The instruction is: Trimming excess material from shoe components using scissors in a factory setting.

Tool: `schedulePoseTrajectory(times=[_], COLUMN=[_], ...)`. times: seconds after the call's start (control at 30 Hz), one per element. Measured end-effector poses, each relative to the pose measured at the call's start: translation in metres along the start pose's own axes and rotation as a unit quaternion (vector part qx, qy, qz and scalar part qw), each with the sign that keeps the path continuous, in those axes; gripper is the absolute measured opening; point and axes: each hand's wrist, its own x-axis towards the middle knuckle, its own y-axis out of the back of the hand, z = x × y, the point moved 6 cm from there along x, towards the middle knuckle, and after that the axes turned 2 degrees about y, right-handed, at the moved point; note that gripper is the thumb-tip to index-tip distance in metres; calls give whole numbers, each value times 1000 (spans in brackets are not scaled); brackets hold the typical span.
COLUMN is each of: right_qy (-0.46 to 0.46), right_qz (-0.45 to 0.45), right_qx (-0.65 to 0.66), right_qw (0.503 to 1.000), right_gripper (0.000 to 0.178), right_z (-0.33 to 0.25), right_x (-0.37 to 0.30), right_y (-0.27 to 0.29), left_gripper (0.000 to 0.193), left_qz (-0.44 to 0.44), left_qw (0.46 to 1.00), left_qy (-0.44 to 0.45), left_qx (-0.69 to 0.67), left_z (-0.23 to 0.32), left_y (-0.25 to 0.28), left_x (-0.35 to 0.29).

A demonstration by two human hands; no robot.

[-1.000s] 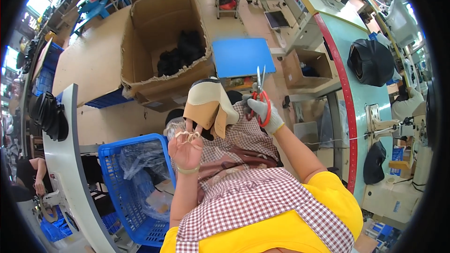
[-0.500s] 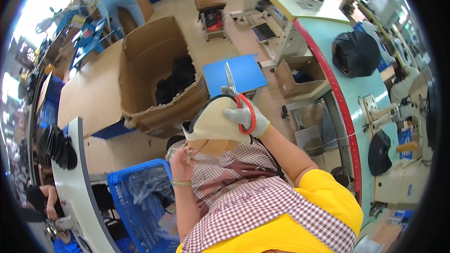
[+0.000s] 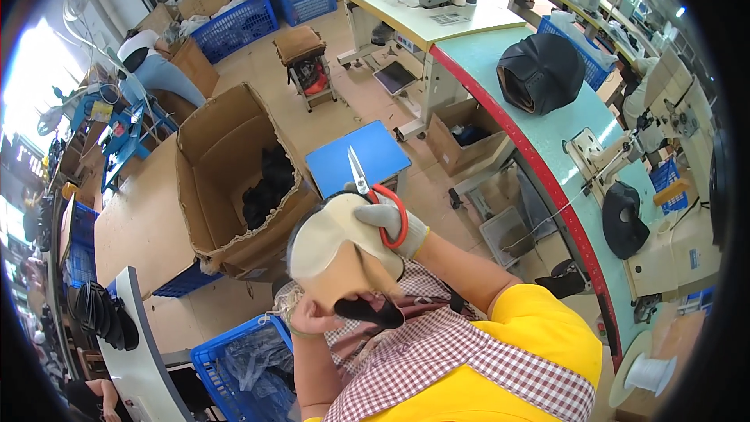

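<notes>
A curved, sewn piece (image 3: pixel 322 248), cream and tan with black edging, is held up in front of my checked apron. My right hand (image 3: pixel 379 219), in a pale glove, grips scissors (image 3: pixel 403 219) with red handles, and its thumb also presses on the piece's right side. The scissors' blades point away from me, slightly parted. Bare, my left hand (image 3: pixel 308 317) closes on the piece's lower edge, beside a hanging black flap (image 3: pixel 375 313). Some of its fingertips are hidden behind the tan part.
A large open carton (image 3: pixel 211 148) with black material stands ahead left, beyond a blue crate (image 3: pixel 234 359) holding clear plastic. A blue-topped stool (image 3: pixel 355 158) stands just ahead. To the right runs a red-edged green sewing table (image 3: pixel 547 144) bearing black pieces. A person (image 3: pixel 156 70) bends over far left.
The piece has been turned and opened, showing more tan surface and a black flap at its bottom. My left hand has moved down slightly with its edge. The scissors stay in my right hand.
</notes>
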Motion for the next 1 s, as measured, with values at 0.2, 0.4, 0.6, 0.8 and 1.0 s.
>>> schedulePoseTrajectory(times=[0.2, 0.4, 0.6, 0.8, 1.0], right_qy=[-66, 144, 272, 286, 328], right_qz=[131, 318, 186, 343, 537], right_qx=[-14, -238, -466, -516, -321], right_qw=[989, 906, 821, 731, 708], right_gripper=[41, 54, 62, 60, 43], right_z=[53, -54, -89, -147, -246], right_x=[-21, -36, -53, -77, -145], right_y=[64, 73, 38, 118, 157], left_gripper=[24, 21, 33, 42, 19], left_qz=[180, 366, 319, 125, 90], left_qw=[976, 805, 841, 923, 915], left_qy=[107, 106, 359, 221, -70], left_qx=[58, 455, 251, -290, 387], left_z=[-34, -71, -135, -102, -78], left_y=[4, 74, 138, 37, -21], left_x=[-1, -25, -20, 69, 203])
